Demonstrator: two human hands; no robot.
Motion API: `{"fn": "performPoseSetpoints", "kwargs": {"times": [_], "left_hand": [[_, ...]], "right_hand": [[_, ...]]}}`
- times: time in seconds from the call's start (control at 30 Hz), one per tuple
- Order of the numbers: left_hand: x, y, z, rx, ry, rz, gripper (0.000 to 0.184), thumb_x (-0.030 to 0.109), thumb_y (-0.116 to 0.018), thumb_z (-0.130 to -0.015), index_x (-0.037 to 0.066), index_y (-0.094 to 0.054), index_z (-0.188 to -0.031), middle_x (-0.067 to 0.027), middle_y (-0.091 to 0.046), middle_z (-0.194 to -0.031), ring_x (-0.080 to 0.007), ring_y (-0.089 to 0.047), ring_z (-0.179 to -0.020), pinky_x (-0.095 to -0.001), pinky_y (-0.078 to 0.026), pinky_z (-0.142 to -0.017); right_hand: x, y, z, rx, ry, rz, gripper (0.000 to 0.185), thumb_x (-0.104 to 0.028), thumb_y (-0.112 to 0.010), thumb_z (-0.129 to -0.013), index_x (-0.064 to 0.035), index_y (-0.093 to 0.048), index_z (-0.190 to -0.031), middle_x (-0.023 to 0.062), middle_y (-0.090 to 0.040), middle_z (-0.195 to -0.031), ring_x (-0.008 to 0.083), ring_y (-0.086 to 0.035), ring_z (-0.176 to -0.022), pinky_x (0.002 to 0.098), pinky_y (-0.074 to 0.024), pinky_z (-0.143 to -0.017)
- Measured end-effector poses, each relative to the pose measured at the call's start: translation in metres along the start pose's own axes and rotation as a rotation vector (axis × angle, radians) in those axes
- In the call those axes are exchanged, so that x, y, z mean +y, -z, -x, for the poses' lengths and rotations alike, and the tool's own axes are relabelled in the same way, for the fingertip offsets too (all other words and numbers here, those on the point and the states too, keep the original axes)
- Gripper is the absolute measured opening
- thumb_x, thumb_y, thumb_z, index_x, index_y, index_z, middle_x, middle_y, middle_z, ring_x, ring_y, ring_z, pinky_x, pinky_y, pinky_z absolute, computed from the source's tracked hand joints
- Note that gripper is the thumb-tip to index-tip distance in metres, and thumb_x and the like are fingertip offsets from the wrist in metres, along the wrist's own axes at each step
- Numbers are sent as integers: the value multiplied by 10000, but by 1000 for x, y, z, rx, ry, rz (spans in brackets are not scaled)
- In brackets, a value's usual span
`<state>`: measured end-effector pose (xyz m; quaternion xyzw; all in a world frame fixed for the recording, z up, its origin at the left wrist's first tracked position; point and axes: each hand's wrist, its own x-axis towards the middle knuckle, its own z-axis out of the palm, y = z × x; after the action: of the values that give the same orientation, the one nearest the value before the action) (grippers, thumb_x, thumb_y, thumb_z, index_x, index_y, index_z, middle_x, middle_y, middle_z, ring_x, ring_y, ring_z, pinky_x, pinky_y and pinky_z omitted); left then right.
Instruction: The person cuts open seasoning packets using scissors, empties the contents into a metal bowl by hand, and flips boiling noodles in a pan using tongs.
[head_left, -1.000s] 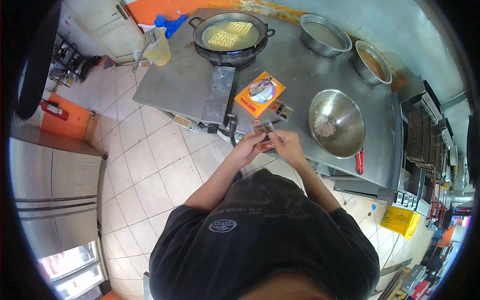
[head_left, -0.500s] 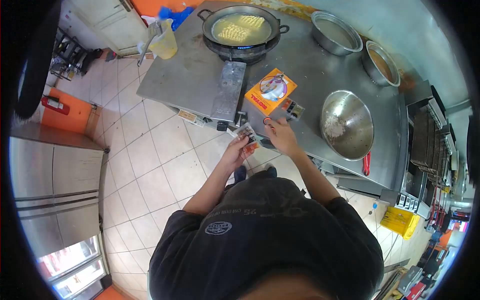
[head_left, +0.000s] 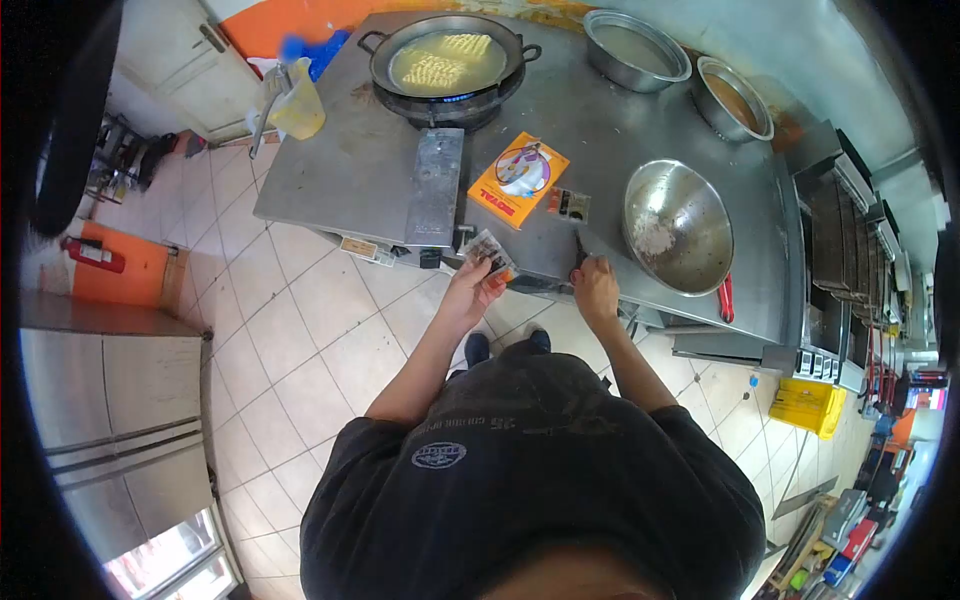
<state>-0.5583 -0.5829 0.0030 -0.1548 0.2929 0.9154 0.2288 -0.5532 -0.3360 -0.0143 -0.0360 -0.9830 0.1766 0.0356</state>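
Observation:
My left hand (head_left: pixel 472 292) pinches a clear seasoning packet (head_left: pixel 489 254) with dark and orange contents, at the front edge of the steel table. To its right my right hand (head_left: pixel 597 289) is closed around a pair of scissors (head_left: pixel 579 255), whose dark blades point away from me over the tabletop. The two hands are apart. Beyond them an orange box (head_left: pixel 500 205) marked ROYAL lies on the table, with another seasoning packet (head_left: pixel 574 205) beside its right corner. Two blocks of noodles (head_left: pixel 436 72) lie in pale liquid in a wide wok (head_left: pixel 377 68).
The wok stands on a burner with blue flame. A large steel bowl (head_left: pixel 708 232) holding some white powder is at right, a red-handled tool (head_left: pixel 726 298) by its rim. Two metal pots (head_left: pixel 612 72) stand at the back. A yellowish jug (head_left: pixel 300 108) is at the left corner.
My right hand has moved right, away from the packet in my left hand, and the scissors now point forward. My left hand still holds its packet. The view has shifted slightly.

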Motion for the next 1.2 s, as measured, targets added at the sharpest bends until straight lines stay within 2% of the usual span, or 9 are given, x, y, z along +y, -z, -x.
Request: {"fn": "performPoseSetpoints", "kwargs": {"times": [0.1,0.3,0.4,0.5,0.6,0.7,0.8,0.9,1.2], "left_hand": [[-3,-14,-5,-57,18,37,186,160,-542,-893,120,-525,-1074,-31,-608,-966,-165,-600,-867,-296,-482,-722],[-15,-47,-33,-159,7,213,154,179,-535,-900,122,-530,-1042,-17,-620,-924,-143,-605,-852,-310,-484,-747],[-20,-54,-53,-189,19,238,162,179,-547,-893,115,-531,-1041,-20,-620,-927,-146,-603,-850,-315,-483,-754],[-26,-62,-62,-185,15,222,180,180,-560,-884,105,-530,-1045,-23,-617,-939,-146,-594,-861,-315,-482,-761],[-30,-69,-66,-175,-5,218,200,182,-568,-879,97,-527,-1055,-26,-615,-946,-145,-585,-872,-300,-487,-747],[-31,-77,-68,-150,1,207,213,180,-563,-880,112,-512,-1074,-22,-607,-967,-143,-587,-880,-291,-491,-735],[-33,-74,-73,-189,28,197,217,174,-549,-887,147,-485,-1092,-10,-597,-987,-140,-601,-884,-299,-491,-740],[-35,-77,-73,-203,32,197,209,169,-546,-888,141,-483,-1085,-13,-604,-963,-140,-603,-879,-291,-496,-732],[-36,-83,-66,-254,28,144,187,177,-539,-894,121,-488,-1065,-43,-618,-916,-149,-612,-826,-282,-506,-709]], "right_hand": [[7,8,1,70,-53,-9,286,-150,-626,-744,10,-558,-971,200,-566,-986,372,-568,-888,430,-476,-756],[9,15,-11,-175,-113,155,273,-141,-633,-705,6,-596,-932,187,-624,-869,362,-580,-903,422,-468,-781],[24,10,-12,-119,-12,293,233,-146,-623,-710,-5,-610,-896,195,-629,-863,366,-581,-911,415,-472,-787],[29,15,-8,-46,-21,189,238,-123,-605,-719,-10,-593,-928,201,-628,-871,384,-574,-916,420,-472,-788],[39,16,-9,-44,-110,-399,317,-100,-640,-753,13,-530,-1028,162,-629,-877,245,-612,-869,335,-472,-788],[8,57,5,-213,-280,-1302,332,-100,-628,-791,14,-499,-1075,94,-608,-859,159,-582,-845,287,-468,-765],[3,79,14,-305,-73,-1147,389,-148,-686,-775,27,-527,-1084,66,-588,-917,111,-538,-837,270,-468,-679],[-4,91,24,-259,32,-1030,398,-129,-683,-763,45,-529,-1087,67,-595,-851,92,-532,-763,241,-446,-629],[-14,96,17,-236,5,-856,343,-152,-694,-737,34,-573,-999,56,-581,-699,96,-505,-628,252,-418,-575]]}}
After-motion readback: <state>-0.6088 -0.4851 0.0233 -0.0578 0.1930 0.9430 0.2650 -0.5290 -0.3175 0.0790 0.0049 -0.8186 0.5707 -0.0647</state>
